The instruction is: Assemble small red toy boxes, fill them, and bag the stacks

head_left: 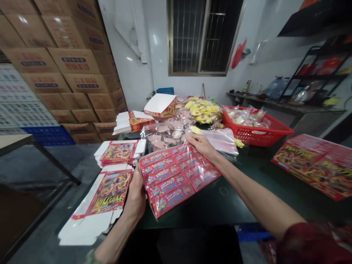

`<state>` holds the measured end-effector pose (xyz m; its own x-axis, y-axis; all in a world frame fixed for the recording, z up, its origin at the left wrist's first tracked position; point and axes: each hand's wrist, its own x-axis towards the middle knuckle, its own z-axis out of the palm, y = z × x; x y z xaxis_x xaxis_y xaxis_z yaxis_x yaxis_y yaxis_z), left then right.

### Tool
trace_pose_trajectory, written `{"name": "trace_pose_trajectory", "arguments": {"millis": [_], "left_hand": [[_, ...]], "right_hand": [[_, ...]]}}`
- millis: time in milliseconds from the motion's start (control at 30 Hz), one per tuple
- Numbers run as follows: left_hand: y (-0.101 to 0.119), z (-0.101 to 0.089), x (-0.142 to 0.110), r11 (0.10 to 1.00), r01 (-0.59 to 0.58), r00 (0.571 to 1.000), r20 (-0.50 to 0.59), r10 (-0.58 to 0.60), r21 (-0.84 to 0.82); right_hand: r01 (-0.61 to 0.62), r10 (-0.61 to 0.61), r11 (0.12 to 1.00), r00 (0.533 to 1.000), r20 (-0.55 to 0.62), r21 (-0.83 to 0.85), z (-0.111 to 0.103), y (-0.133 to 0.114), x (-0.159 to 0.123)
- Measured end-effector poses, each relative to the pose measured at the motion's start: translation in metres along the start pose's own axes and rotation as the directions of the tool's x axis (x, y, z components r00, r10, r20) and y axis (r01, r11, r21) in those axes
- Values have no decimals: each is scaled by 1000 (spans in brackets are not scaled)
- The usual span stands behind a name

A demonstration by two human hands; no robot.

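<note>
Pinching 1 red carton (178, 179) (tilted), left hand (136, 191) grips its left edge, right hand (202, 146) its far edge.

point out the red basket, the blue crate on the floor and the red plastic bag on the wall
red basket (249, 136): head view, on its front wall
blue crate (49, 136): head view, on its front side
red plastic bag (238, 55): head view, on its middle
</note>
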<state>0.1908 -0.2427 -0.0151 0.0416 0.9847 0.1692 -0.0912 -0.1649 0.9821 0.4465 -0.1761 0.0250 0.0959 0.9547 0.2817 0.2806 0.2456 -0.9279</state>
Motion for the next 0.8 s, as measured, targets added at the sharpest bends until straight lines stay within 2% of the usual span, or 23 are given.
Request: {"name": "trace_pose_trajectory", "arguments": {"millis": [67, 167, 200, 267, 333, 433, 533, 600, 667, 733, 800], "left_hand": [[2, 20, 1, 991, 14, 999, 49, -8, -135], [15, 39, 19, 968, -140, 980, 109, 165, -210], [18, 42, 26, 954, -208, 960, 141, 242, -216], [18, 44, 38, 919, -330, 901, 218, 374, -215], [9, 41, 42, 882, -417, 835, 290, 468, -221], [-14, 23, 28, 853, -495, 766, 382, 518, -165], [-27, -2, 0, 843, -537, 707, 521, 479, -46], [-24, -11, -19, 803, -595, 649, 614, 450, 40], [-13, -11, -33, 725, -680, 598, 655, 461, 111], [0, -4, -42, 635, -748, 591, 630, 504, 194], [14, 5, -46, 586, -764, 615, 577, 537, 270]], "right_hand": [[9, -8, 1000, 997, -78, 9, -6, -4, -10], [36, -34, 999, 974, -224, 3, -24, -16, -36], [62, -68, 998, 952, -298, -30, -29, -20, -48], [119, -174, 982, 873, -455, -148, -35, -26, -76], [134, -278, 948, 789, -548, -289, -32, -26, -108], [162, -379, 899, 753, -537, -408, -13, -16, -157], [342, -527, 838, 710, -468, -425, 2, -2, -198], [392, -551, 825, 717, -427, -406, 3, 2, -214], [320, -471, 868, 772, -427, -378, -4, 0, -220], [220, -352, 924, 811, -468, -314, -13, -6, -218], [143, -252, 959, 826, -505, -244, -21, -15, -212]]}}
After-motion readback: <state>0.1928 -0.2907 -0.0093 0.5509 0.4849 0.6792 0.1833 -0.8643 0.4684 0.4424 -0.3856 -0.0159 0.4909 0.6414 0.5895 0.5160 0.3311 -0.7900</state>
